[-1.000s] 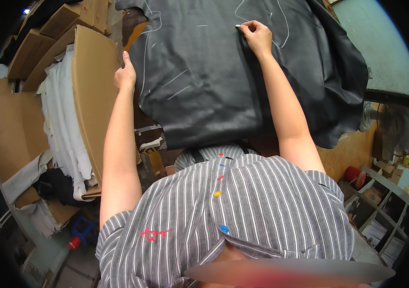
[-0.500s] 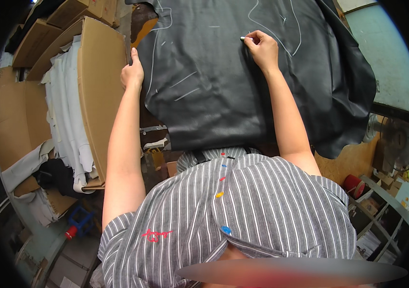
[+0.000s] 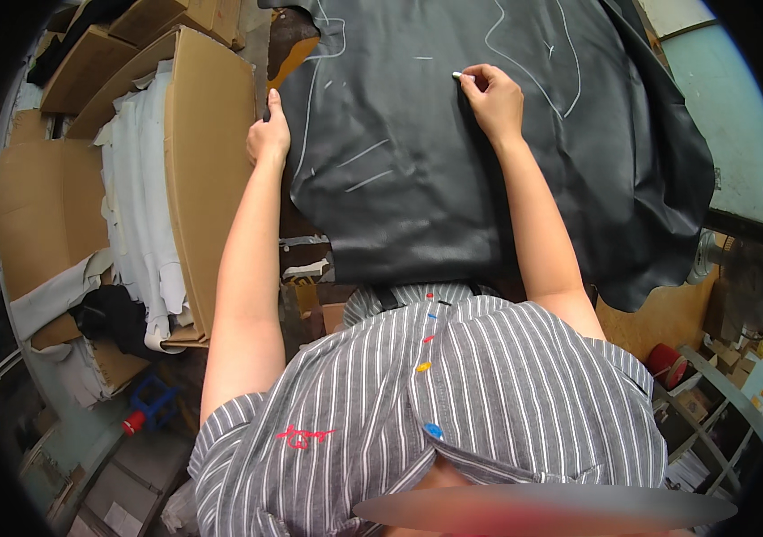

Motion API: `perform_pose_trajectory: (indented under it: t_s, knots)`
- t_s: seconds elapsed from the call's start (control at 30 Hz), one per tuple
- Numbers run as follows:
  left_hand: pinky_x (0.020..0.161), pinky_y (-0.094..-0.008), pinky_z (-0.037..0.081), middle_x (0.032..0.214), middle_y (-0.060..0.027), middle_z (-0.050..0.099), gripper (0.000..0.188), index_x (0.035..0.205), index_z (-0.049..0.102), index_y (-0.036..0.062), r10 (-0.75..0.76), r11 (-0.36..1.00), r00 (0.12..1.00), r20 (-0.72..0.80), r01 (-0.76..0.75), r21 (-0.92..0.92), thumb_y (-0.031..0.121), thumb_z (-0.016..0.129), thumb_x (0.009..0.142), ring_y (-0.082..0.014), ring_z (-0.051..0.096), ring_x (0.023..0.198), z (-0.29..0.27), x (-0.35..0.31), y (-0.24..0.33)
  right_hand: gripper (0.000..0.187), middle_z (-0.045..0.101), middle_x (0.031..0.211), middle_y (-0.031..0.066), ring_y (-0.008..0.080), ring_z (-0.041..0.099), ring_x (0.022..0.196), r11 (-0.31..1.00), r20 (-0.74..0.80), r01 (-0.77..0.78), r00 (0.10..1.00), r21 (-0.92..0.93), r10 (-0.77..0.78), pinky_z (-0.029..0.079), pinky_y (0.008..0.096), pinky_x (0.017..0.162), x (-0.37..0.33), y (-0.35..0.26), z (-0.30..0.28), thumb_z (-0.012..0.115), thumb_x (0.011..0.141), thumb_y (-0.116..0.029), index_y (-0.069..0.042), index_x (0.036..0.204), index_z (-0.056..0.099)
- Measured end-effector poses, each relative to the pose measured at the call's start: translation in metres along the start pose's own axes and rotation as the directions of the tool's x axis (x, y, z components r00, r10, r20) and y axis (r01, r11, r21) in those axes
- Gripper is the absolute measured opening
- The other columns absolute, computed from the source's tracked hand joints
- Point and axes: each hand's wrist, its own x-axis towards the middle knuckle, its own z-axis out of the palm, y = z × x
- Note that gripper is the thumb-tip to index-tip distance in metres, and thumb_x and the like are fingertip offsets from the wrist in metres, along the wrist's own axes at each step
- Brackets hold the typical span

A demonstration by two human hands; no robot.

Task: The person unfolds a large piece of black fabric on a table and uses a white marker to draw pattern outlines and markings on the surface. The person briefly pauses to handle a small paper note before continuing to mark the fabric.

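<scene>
A large black leather hide (image 3: 417,179) lies spread before me, drawn with thin white outlines and several short white dashes. Over its far middle, my right hand (image 3: 496,100) pinches a short white marking stick (image 3: 457,75) between thumb and fingertips. The stick's tip points left, near a short white dash; whether it touches the leather I cannot tell. My left hand (image 3: 268,139) is at the hide's left edge, thumb stretched away from me and the other fingers curled under. What those fingers grip is hidden.
Left of the hide stands an open cardboard box (image 3: 211,161) packed with pale folded sheets (image 3: 141,188). More brown cartons (image 3: 95,67) are stacked behind it. At the right are a fan (image 3: 748,286), a red round container (image 3: 666,365) and a shelf with small boxes.
The whole view has shifted, so the scene sits further right. Against the leather, my right hand with the marking stick has moved slightly left, closer to the short dash. My left hand keeps its place.
</scene>
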Motion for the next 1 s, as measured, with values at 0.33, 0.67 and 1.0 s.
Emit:
perform_pose_trajectory:
  t_s: [0.33,0.67,1.0]
  knots:
    - [0.108,-0.0454,0.040,0.131,-0.0292,0.059,0.108,0.124,0.061,-0.0117,-0.011,1.000,0.999,-0.030,0.010,-0.016,0.085,0.033,0.084,-0.0395,0.054,0.128,0.007,0.008,-0.006,0.018,0.069,0.087,0.0073,0.0114,0.066,0.071,0.634,-0.086,-0.250,0.889,0.732,0.450,0.059,0.0269,0.068,-0.012,0.056,-0.077,0.068,0.094,-0.011,0.002,0.105,0.066]
    - [0.112,-0.0425,0.035,0.144,-0.0227,0.051,0.092,0.143,0.050,0.0041,0.037,0.994,0.999,0.010,-0.036,-0.104,0.077,0.038,0.090,-0.0367,0.045,0.136,-0.002,-0.005,0.002,0.023,0.071,0.095,0.0146,0.0170,0.070,0.081,0.606,0.012,-0.344,0.875,0.718,0.483,0.061,0.0309,0.077,-0.055,0.073,-0.104,0.072,0.089,-0.004,0.007,0.107,0.062]
    - [0.113,-0.0428,0.034,0.143,-0.0259,0.050,0.096,0.143,0.049,0.0020,0.101,0.992,0.995,-0.004,-0.101,-0.073,0.079,0.035,0.089,-0.0382,0.044,0.136,-0.001,-0.001,-0.001,0.018,0.070,0.069,0.0051,0.0088,0.065,0.056,0.818,-0.068,-0.321,0.915,0.477,0.398,0.053,0.0233,0.054,-0.008,0.058,-0.060,0.074,0.086,-0.016,0.002,0.084,0.070]
